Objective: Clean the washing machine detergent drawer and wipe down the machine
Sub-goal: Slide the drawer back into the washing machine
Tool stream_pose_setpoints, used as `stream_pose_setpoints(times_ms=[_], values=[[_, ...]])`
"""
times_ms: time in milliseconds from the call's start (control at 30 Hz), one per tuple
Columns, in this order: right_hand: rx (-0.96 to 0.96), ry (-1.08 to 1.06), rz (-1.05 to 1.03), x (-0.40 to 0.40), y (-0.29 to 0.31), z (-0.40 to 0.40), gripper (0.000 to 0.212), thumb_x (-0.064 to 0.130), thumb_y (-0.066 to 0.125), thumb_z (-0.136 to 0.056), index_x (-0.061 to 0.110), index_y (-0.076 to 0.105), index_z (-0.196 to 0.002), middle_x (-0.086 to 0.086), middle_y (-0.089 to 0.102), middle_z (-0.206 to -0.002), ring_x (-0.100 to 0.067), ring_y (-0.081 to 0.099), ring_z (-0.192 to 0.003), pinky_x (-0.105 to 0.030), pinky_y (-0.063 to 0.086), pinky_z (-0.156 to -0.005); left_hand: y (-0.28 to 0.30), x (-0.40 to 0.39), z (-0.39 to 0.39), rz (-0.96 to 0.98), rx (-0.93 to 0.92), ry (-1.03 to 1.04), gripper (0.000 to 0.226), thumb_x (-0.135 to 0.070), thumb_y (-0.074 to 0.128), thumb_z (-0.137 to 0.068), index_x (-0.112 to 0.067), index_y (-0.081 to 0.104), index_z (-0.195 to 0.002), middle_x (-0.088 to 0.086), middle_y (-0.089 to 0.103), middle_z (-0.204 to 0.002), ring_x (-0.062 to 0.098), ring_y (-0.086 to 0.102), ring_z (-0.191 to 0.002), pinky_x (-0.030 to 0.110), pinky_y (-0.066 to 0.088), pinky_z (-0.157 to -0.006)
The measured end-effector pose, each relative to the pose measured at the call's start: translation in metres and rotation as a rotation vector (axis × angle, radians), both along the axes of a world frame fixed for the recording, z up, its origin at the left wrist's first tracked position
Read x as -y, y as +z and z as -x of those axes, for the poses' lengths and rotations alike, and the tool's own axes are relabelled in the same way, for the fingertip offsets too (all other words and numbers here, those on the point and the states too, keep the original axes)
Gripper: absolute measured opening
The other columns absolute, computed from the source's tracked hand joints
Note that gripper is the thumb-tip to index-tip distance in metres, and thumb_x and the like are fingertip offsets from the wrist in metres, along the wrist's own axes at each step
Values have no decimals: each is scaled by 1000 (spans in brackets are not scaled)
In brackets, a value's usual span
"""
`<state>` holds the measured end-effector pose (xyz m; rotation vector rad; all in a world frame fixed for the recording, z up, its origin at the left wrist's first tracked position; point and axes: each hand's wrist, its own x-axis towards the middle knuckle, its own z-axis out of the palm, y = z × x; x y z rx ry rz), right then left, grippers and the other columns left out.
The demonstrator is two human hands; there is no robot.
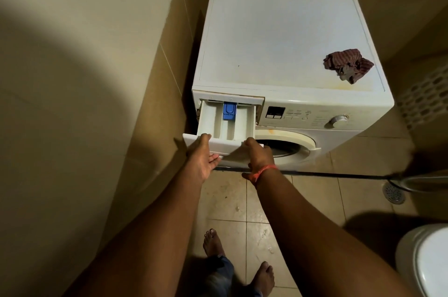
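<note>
Head view: You are standing in front of the white washing machine [286, 49], which is sitting against the tiled wall [169, 66]. The detergent drawer [226, 124] is projecting from the upper left of the machine front, pulled well out, with its compartments exposed and a blue insert [229, 111] sitting in the middle compartment. Your left hand [202, 158] is gripping the left end of the drawer's front panel, thumb lying over the top edge and fingers reaching underneath. Your right hand [259, 156] is gripping the right end of the same panel, fingers curling around it; an orange band [263, 172] is circling that wrist. A crumpled striped cloth [348, 65] is lying on the machine top near its right front corner, well apart from the drawer. The control dial [338, 121] is showing on the panel to the right.
</note>
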<state>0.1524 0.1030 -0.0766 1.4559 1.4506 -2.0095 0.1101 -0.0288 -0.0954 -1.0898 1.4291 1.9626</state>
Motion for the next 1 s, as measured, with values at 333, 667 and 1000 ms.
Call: stream_pose_setpoints(times_ms=[333, 667, 1000], values=[[-167, 535, -878, -13, 1, -10, 68, 43, 67, -86, 14, 36, -139, -11, 36, -144, -31, 43, -129, -44, 44, -103, 22, 19, -15, 835, -314, -396, 87, -44, 74, -83, -13, 26, -148, 12, 33, -148, 31, 45, -129, 34, 50, -88], [-264, 1194, -1583, -51, -1, 9, 110, 50, 77, -73, 16, 13, -154, -16, 10, -162, -36, 15, -148, -58, 18, -117, 23, 51, 31, 1619, -928, -1226, 109, -42, 86, -67, -16, 22, -151, 18, 19, -159, 37, 19, -148, 47, 24, -120], [-481, 1137, -1652, -52, -16, 2, 88, 31, 78, -77, 13, 31, -149, -14, 29, -157, -31, 27, -145, -54, 20, -119, 3, 74, 48, 1604, -1288, -1407, 51, -43, 80, -73, -15, 63, -111, 10, 59, -125, 30, 54, -118, 51, 23, -118]])
